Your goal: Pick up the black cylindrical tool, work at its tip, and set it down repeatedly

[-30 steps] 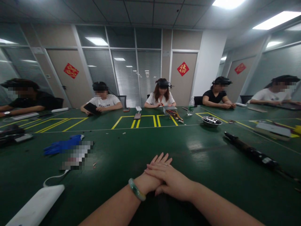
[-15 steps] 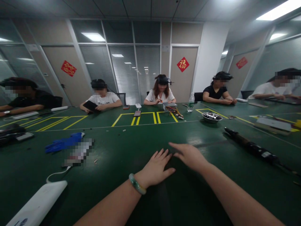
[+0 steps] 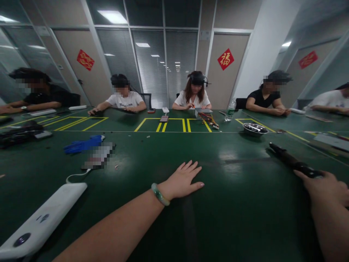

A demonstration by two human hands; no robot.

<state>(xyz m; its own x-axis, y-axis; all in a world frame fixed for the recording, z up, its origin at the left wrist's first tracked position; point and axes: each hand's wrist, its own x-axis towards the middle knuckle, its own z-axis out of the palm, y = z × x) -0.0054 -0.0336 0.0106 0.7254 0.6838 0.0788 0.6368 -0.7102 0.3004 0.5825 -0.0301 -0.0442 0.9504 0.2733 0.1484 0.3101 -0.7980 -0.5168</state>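
The left hand lies flat, fingers spread, on a glossy green counter; at far right, the right hand touches a long, black, cylindrical tool, its finger closure hidden.

The tool is black, the table green with yellow lines, the bangle mottled green, the glove blue, the bowl silver.
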